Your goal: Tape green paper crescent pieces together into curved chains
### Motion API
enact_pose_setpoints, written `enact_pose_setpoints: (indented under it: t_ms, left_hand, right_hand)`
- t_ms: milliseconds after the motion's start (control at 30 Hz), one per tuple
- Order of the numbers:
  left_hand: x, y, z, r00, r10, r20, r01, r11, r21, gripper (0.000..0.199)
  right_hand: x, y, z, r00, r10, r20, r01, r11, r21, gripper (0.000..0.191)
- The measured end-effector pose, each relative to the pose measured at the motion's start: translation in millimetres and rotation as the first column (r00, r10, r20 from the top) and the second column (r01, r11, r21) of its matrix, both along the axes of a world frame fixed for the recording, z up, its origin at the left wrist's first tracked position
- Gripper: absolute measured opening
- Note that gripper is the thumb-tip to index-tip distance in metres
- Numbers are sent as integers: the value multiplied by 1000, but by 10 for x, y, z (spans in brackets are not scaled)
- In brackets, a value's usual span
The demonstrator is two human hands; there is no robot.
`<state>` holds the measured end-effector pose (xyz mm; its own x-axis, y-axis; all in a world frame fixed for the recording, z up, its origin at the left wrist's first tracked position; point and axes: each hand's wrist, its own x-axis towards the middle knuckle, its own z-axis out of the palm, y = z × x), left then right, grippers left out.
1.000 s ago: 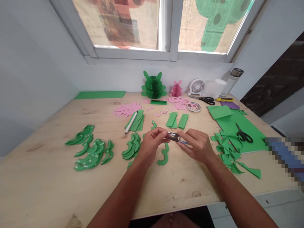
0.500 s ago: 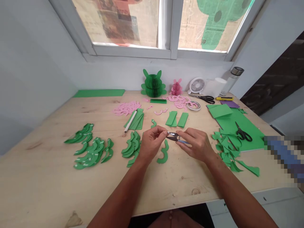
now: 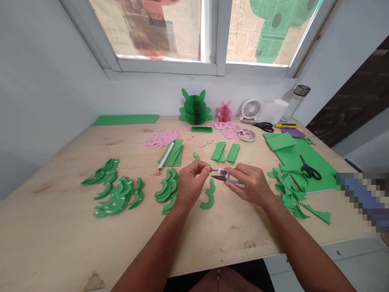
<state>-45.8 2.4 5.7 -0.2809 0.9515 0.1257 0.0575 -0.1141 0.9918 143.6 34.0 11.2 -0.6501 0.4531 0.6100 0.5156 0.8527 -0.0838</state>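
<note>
Right hand clamps little blue-handled snips, left hand pinching right up at the blades, so they're basically together.

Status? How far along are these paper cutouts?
Done-looking: a green honeycomb paper figure and a pink honeycomb figure stand assembled; green crescents lie in stacks. In hand: the right hand holds blue-handled snips near the left hand. Left: loose pink crescents and a green card sheet, with scissors on it.
</note>
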Motion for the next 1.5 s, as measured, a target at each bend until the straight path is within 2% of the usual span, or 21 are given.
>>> enact_pose_setpoints:
  t_ms: [333, 567, 900, 1133, 1233, 1333, 1400, 1500]
  left_hand:
    - [27, -3, 47, 974, 25, 227, -11, 998, -60, 13]
    - [20, 11, 19, 969, 11, 247, 10, 996, -85, 13]
    - [14, 13, -33, 965, -20, 261, 45, 995, -87, 13]
    - [24, 9, -54, 962, -45, 270, 71, 994, -88, 12]
    - [28, 6, -68, 958, -72, 278, 98, 992, -84, 12]
    - [41, -1, -74, 945, -114, 307, 143, 987, -74, 12]
    - [58, -10, -67, 931, -137, 339, 170, 983, -70, 12]
    - [88, -26, -45, 916, -159, 369, 202, 976, -81, 12]
  right_hand:
    - [59, 55, -54, 995, -59, 79, 65, 995, -78, 30]
    - [87, 83, -81, 979, -101, 175, 134, 973, -188, 23]
    - [118, 108, -39, 911, -156, 381, 296, 891, -344, 23]
    - [124, 127, -45, 899, -150, 412, 315, 874, -369, 20]
    - [129, 128, -50, 915, -155, 373, 302, 876, -377, 19]
    - [108, 117, -37, 965, -159, 208, 238, 864, -444, 20]
    - [71, 105, -28, 991, -129, 26, 122, 824, -553, 20]
    - [2, 84, -26, 969, -111, -222, -69, 738, -671, 19]
